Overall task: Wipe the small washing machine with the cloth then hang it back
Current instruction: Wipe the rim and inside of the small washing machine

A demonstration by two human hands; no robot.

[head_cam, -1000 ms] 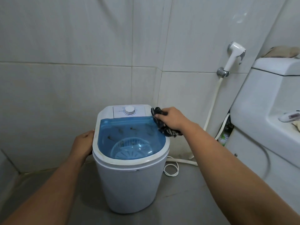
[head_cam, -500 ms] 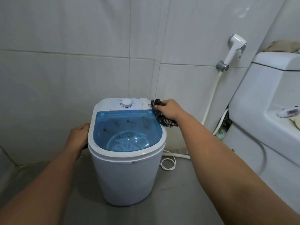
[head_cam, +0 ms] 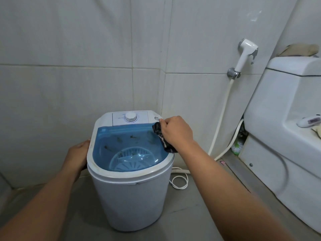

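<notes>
Wiping washing machine (head_cam: pixel 132 202) rim, unreadable dial (head_cam: pixel 130 116) print

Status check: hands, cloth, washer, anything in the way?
Right hand grips dark cloth on washer's right rim. Left hand braces its left side. White cord on floor behind, clear of the rim.

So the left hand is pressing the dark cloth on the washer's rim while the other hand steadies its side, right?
Not quite. In the head view the right hand presses the dark cloth on the rim of the washer; the left hand steadies its side.
</notes>
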